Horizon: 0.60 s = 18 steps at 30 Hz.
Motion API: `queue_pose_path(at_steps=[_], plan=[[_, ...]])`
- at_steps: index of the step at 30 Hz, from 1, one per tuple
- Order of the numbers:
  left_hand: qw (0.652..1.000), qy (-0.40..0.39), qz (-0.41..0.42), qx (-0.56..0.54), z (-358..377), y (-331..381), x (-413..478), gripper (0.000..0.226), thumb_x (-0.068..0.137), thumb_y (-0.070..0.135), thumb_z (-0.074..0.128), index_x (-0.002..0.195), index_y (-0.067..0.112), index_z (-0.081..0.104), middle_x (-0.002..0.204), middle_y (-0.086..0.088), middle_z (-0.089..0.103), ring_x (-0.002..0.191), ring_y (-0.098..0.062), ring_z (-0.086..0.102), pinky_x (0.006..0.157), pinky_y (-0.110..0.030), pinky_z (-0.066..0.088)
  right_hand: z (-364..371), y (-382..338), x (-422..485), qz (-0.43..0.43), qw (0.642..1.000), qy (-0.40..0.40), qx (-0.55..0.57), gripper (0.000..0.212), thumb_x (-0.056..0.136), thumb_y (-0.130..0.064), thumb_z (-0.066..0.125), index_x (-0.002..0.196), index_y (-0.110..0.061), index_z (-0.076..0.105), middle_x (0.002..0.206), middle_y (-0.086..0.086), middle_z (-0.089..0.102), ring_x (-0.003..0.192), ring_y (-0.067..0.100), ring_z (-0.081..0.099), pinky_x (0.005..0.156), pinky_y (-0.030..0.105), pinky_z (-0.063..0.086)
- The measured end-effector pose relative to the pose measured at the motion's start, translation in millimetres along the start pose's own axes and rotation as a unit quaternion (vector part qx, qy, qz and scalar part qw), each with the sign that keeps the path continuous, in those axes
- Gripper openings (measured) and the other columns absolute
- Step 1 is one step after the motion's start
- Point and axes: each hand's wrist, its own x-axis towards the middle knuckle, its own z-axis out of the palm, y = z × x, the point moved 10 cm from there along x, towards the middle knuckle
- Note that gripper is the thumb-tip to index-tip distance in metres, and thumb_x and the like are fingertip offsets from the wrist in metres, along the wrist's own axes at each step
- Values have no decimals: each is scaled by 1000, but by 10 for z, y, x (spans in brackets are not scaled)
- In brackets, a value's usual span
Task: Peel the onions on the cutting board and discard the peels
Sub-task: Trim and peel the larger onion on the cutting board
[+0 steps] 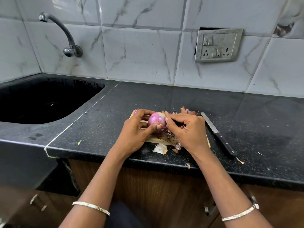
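Observation:
A purple onion (156,120) is held just above the wooden cutting board (162,140). My left hand (137,130) grips it from the left, thumb across its front. My right hand (184,129) is at its right side, fingertips pinching at the skin near the pale top. A second onion (136,111) peeks out behind my left fingers at the board's far left corner. Loose peels lie on the board under my hands (167,136), behind it (187,111) and on the counter in front (160,148).
A black-handled knife (218,134) lies on the black counter right of the board. A dark sink (41,102) with a wall tap (65,35) is at the left. The counter's front edge runs just below the board. A switch plate (218,45) hangs on the tiled wall.

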Motion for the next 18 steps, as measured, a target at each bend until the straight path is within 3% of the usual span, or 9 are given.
queue_pose_path(at_steps=[3,9,13,18], plan=[[1000,2,7,9,-8,16,-3,54,75,43,81,121,19,64,113,3,72,101,-15,72,89,-37,61,-20,-22,-18,-16,1000,12,-21,28,86,-35,67,100,-14,80,93,-4,79,84,1,73,108,50,46],[1000,8,10,12,-13,27,-8,53,72,41,83,118,21,65,114,6,72,101,-12,72,89,-34,61,11,-133,-44,-64,989,19,-130,12,84,-16,69,87,-11,80,74,4,77,66,19,71,98,46,53],[1000,12,15,14,-13,39,7,51,74,28,87,119,17,65,114,4,72,102,-10,72,89,-24,57,31,-121,-43,-66,986,18,-154,11,85,-15,68,80,-12,78,68,4,72,59,19,64,83,44,55],[1000,16,21,12,-21,37,7,49,75,18,89,118,15,65,113,6,72,103,-10,71,87,-18,55,38,-157,-54,-75,985,29,-150,7,83,-10,72,81,-11,78,71,3,74,62,19,66,82,40,53]])
